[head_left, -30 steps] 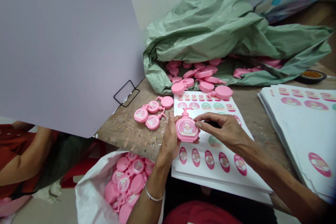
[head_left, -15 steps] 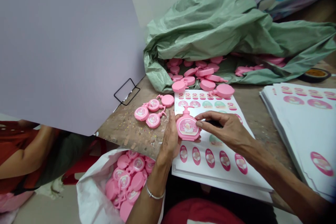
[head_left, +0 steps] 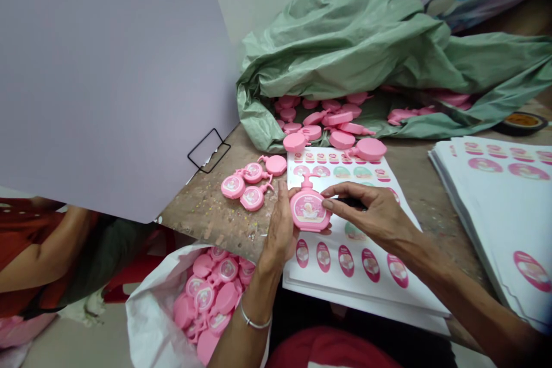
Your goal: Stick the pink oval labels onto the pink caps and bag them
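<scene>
My left hand [head_left: 280, 227] is closed around a small pink pump bottle [head_left: 307, 223], held upright with its front towards me. An oval pink label with a picture covers the bottle's front. My right hand [head_left: 374, 214] pinches at the bottle's right edge, thumb and forefinger against the label's side. Between those fingers and the palm a slim black tool [head_left: 354, 203] shows in part; its kind is hard to make out. Beneath both hands lies a stack of sticker sheets [head_left: 334, 287] printed with pink and green labels.
Left of my hands lie several pink bottles [head_left: 252, 198]. A green sack [head_left: 345, 57] spills more at the back. Below the table edge, a white sack [head_left: 149, 305] holds labelled ones. More sheets [head_left: 495, 213] and a tape roll [head_left: 520, 122] sit right. A person's arm [head_left: 52, 253] shows beyond a grey panel [head_left: 107, 86].
The view has shifted slightly. Both hands keep the same hold on the bottle, with my right fingertips still at its right edge.
</scene>
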The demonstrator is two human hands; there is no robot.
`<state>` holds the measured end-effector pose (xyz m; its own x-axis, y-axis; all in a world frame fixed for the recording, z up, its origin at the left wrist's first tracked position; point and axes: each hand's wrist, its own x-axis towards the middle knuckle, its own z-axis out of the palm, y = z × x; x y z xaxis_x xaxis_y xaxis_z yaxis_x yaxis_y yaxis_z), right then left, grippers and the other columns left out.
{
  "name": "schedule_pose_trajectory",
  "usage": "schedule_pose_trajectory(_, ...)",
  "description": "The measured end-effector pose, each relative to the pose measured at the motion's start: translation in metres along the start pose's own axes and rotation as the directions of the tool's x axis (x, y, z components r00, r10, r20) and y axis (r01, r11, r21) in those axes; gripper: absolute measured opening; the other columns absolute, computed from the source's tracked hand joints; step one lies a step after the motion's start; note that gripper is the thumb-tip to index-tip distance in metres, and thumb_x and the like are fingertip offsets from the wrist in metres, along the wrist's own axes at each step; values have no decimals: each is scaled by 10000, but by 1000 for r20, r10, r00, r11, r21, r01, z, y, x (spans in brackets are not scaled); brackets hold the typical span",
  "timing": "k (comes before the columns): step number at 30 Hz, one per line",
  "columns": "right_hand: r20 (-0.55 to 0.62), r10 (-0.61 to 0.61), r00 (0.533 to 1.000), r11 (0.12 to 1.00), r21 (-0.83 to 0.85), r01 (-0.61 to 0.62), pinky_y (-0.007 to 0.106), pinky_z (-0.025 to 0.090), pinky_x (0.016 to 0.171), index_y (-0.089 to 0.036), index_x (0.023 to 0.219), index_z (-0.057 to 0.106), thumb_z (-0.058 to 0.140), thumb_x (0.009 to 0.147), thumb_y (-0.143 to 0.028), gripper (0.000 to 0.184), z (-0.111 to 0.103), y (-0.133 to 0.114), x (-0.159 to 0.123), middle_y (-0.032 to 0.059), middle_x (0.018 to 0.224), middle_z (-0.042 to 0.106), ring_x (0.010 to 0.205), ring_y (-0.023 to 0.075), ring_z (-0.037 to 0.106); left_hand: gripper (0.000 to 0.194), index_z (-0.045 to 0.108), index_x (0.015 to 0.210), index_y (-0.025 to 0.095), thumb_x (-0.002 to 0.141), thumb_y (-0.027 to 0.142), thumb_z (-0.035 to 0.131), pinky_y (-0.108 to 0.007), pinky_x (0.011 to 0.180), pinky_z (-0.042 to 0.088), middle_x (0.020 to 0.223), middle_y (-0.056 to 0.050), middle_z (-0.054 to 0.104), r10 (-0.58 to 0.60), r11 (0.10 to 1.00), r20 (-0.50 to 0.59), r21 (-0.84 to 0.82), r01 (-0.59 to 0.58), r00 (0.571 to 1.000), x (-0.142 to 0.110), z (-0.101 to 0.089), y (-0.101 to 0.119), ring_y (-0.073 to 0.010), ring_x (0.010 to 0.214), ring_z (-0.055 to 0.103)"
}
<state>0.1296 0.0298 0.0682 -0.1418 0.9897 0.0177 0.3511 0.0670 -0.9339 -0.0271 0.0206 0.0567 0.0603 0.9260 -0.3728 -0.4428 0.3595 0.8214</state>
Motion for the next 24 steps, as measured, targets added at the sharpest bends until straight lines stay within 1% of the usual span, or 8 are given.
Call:
schedule_pose_trajectory(4, -3, -6, 1000, 1000, -5, 6, 228, 374, 500, -199, 836, 724, 713, 727, -530, 349, -1, -1, 0, -3, 664, 630, 559, 101, 497, 587, 640, 1111, 136, 908, 628, 393, -313, 649, 617, 996, -88, 690, -18, 1000, -8, -18, 18, 1000, -1, 0, -1, -197, 813, 691)
schedule_pose_trajectory(8, -6, -20, 1000, 1000, -18, 20, 238, 402, 517, -203, 838, 715, 699, 742, -534, 345, -1, 0, 1, 6, 685, 639, 579, 117, 527, 580, 641, 1104, 146, 887, 640, 428, -325, 673, 610, 974, -90, 686, 27, 1000, 90, -8, -26, 996, -3, -2, 0, -200, 798, 686)
schedule_pose_trajectory(11, -1, -48, 999, 997, -57, 47, 257, 434, 545, -207, 879, 698, 655, 776, -542, 353, -1, 0, 0, 19, 715, 649, 606, 139, 558, 431, 630, 1062, 150, 813, 502, 652, -334, 666, 608, 890, -59, 664, 72, 995, 204, 55, -85, 976, -6, -4, 0, -180, 727, 671)
schedule_pose_trajectory(13, -39, -89, 995, 979, -185, 80, 289, 453, 583, -213, 969, 677, 634, 785, -547, 384, -2, -1, -2, 28, 722, 649, 615, 162, 572, 395, 614, 1046, 161, 742, 368, 757, -339, 657, 610, 870, -30, 637, 83, 991, 233, 84, -105, 969, -8, -6, -1, -161, 710, 654)
schedule_pose_trajectory(16, -129, -211, 969, 842, -527, 113, 373, 456, 688, -191, 1106, 633, 633, 767, -563, 503, -5, -1, -5, 70, 760, 668, 684, 233, 615, 406, 596, 1057, 177, 718, 314, 774, -325, 629, 612, 920, -24, 615, 101, 990, 180, 80, -117, 978, -9, -6, -5, -149, 744, 633)
schedule_pose_trajectory(18, -186, -261, 947, 734, -676, 69, 413, 438, 733, -164, 1140, 618, 629, 755, -603, 584, -11, 3, -4, 109, 792, 684, 747, 285, 637, 436, 577, 1087, 176, 723, 327, 766, -310, 590, 605, 910, -33, 622, 104, 989, 150, 84, -117, 983, -8, -6, -8, -151, 725, 633)
schedule_pose_trajectory(21, -247, -148, 958, 776, -629, -42, 376, 446, 696, -185, 1128, 608, 580, 770, -661, 596, -33, 21, 8, 112, 868, 703, 769, 281, 655, 471, 553, 1105, 150, 738, 378, 742, -288, 545, 573, 817, -40, 641, 114, 982, 72, 141, -124, 991, -1, -11, -8, -140, 615, 620)
schedule_pose_trajectory(24, -293, -9, 956, 815, -557, -163, 342, 458, 683, -198, 1140, 591, 501, 827, -655, 561, -65, 52, 36, 116, 1004, 705, 838, 270, 666, 432, 563, 1024, 141, 781, 484, 664, -275, 527, 525, 780, -41, 643, 193, 955, -108, 248, -161, 975, 18, -34, -1, -140, 571, 602)
